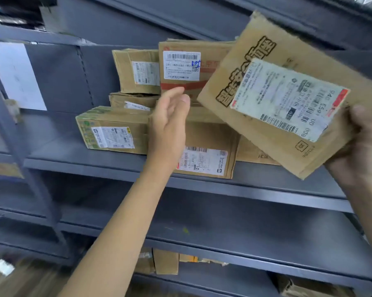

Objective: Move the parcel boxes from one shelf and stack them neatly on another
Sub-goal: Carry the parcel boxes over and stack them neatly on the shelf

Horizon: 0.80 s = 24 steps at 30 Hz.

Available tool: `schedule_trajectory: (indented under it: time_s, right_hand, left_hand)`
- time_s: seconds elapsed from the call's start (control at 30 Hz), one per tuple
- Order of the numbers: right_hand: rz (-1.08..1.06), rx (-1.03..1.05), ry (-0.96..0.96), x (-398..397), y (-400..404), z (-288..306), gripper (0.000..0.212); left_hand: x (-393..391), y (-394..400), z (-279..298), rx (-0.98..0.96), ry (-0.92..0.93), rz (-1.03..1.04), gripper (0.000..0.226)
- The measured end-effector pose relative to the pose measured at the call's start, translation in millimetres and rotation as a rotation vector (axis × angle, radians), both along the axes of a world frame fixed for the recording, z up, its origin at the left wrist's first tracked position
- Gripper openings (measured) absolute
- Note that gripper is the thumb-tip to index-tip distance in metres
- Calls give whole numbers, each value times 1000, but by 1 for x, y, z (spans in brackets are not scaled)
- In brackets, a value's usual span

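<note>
My right hand point(360, 146) grips a flat brown cardboard parcel point(255, 67) with bold black print and a white shipping label, held tilted in front of the shelf. My left hand point(170, 121) is raised with relaxed fingers in front of the stack, holding nothing. On the grey metal shelf point(78, 166) several labelled boxes are piled: a green-edged box point(112, 131) at the left, a box point(206, 151) at the front, a red-striped box point(187, 67) upright behind, and a smaller box point(138, 69) beside it.
A bare grey shelf point(245, 228) lies below. Under it, more cardboard boxes point(165, 261) stand on a lower level. A white paper sheet point(16, 76) hangs on the upright at the left. Another shelf board point(180, 16) runs overhead.
</note>
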State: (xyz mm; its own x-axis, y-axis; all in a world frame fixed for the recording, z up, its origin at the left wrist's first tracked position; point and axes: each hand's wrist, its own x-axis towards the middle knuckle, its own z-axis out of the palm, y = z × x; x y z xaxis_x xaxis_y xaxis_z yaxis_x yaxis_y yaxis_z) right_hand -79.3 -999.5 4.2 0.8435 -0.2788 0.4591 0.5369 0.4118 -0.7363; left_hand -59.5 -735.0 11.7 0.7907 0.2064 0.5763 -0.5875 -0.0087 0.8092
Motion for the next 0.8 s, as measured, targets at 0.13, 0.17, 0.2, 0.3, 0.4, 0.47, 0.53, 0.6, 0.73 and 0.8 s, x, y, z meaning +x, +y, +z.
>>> schedule_trajectory:
  time_s: [0.13,0.17,0.2,0.3,0.4,0.47,0.53,0.6,0.73,0.8]
  right_hand:
    - [224,-234,102,9,53,-1,35]
    - [275,-242,117,9,66,0,37]
    - [316,-242,133,11,77,0,39]
    - [333,-205,216,15,108,-2,33]
    - [373,-162,259,19,130,-2,28]
    - [435,-153,263,22,142,-2,32]
    - [453,-177,251,24,156,3,33]
    - [468,-202,207,28,168,5,28]
    - [630,-199,120,29,192,-5,45]
    - [666,-302,90,30,210,-11,60]
  left_hand:
    - [-9,38,1,113,95,-193,43]
    - [-13,45,-1,188,115,-162,40]
    - [-16,52,-4,233,123,-99,42]
    - [-20,74,-14,233,148,59,61]
    - [-27,93,-18,185,162,107,62]
    - [-34,103,-19,156,161,125,58]
    - [-44,114,-20,135,156,189,53]
    - [-51,126,-25,100,160,227,48]
    - [-54,156,-36,3,268,195,39]
    - [-49,177,-41,-45,299,180,39]
